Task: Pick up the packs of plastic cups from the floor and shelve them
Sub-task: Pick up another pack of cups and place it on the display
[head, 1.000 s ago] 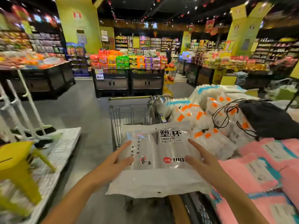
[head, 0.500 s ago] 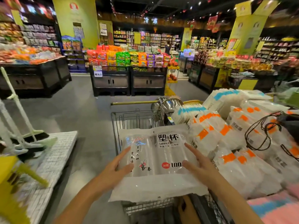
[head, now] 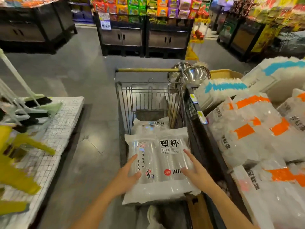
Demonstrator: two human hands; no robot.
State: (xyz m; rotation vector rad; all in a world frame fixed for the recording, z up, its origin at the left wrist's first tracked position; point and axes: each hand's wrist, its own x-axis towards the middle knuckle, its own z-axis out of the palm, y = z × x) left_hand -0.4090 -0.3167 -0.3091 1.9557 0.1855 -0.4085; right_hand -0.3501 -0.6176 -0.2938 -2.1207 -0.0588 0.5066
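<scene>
I hold a clear pack of plastic cups point(head: 161, 162) with black Chinese lettering and a red "100" mark, flat between both hands over the near end of a wire shopping cart point(head: 125, 103). My left hand point(head: 127, 176) grips its left side and my right hand point(head: 196, 172) its right side, fingers spread on top. A second pack of the same cups point(head: 151, 126) lies inside the cart beneath it. The shelf point(head: 204, 138) at the right is piled with cup packs with orange labels point(head: 250, 129) and blue labels point(head: 224, 87).
Steel bowls point(head: 193, 75) sit at the cart's far right corner. A low white platform point(head: 66, 116) at the left carries brooms and a yellow stool point(head: 14, 154). Dark display stands with snack bags point(head: 145, 33) stand across the grey floor. My shoe point(head: 153, 215) shows below the pack.
The view has tilted down towards the cart. The pack has stayed in both hands and now hangs lower, over the cart's basket, where a second pack has come into sight.
</scene>
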